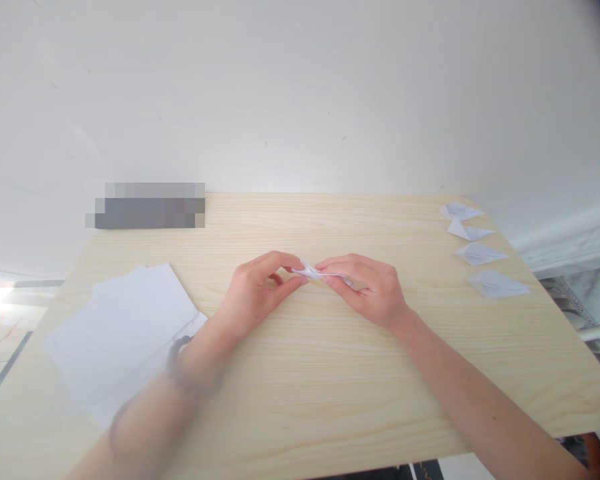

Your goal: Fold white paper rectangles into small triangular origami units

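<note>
Between both hands, above the middle of the table, is a small piece of folded white paper. My left hand pinches its left end between thumb and fingers. At its right end, my right hand grips the paper with the thumb below and the fingers on top. Parts of the folds are hidden behind the fingertips. A dark band circles my left wrist. Under and beyond my left forearm lies a loose stack of white paper sheets.
Several folded white paper shapes lie in a column along the right side of the wooden table. A blurred-out dark object sits at the back left corner. A pale wall rises behind the table's back edge.
</note>
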Demonstrator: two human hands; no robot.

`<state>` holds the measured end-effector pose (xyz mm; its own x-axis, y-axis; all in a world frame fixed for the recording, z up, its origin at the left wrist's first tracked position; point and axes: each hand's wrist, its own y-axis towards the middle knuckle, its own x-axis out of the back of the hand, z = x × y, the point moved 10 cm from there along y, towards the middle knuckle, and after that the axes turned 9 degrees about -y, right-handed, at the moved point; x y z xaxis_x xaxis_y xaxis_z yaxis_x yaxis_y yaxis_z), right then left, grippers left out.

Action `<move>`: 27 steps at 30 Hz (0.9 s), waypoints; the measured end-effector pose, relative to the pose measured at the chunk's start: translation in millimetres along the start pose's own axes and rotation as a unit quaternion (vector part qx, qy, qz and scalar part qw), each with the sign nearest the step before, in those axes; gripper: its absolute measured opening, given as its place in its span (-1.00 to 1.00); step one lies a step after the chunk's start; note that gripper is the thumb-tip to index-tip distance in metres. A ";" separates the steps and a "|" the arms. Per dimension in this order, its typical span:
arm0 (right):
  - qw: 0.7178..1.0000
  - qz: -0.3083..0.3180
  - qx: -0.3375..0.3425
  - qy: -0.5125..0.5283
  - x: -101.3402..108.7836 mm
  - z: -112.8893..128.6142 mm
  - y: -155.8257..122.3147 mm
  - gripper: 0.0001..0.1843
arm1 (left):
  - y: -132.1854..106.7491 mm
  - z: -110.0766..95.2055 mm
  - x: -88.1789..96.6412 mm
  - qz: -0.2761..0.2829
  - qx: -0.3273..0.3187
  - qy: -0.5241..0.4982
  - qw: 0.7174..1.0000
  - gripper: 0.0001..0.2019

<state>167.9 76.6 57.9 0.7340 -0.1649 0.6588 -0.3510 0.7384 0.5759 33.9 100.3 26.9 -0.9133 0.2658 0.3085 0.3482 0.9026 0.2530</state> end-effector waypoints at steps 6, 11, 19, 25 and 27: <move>1.000 0.001 0.017 -0.014 -1.3 1.7 -1.8 -0.85 | -0.7 -2.1 2.7 -0.022 -0.011 0.020 0.999 -0.83; 0.999 -0.016 0.004 -0.028 0.8 -1.0 -2.5 -0.86 | -2.0 -15.2 4.1 -0.028 -0.081 0.050 0.995 -0.87; 0.998 -0.032 0.007 -0.049 4.2 -0.6 -3.1 -0.84 | -3.3 -13.4 1.7 -0.012 -0.094 0.108 0.990 -0.80; 0.997 -0.032 0.028 -0.069 3.7 3.2 -2.4 -0.82 | -2.6 -16.6 -1.5 0.005 -0.113 0.115 0.987 -0.81; 0.995 -0.032 0.034 -0.083 3.2 4.6 -2.3 -0.82 | -2.5 -17.8 0.3 -0.007 -0.118 0.122 0.986 -0.82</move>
<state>168.4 71.4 60.9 0.6528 -0.3199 0.6867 -0.3490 0.6775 0.6474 36.5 92.1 42.7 -0.8503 0.1398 0.5075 0.4022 0.7945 0.4550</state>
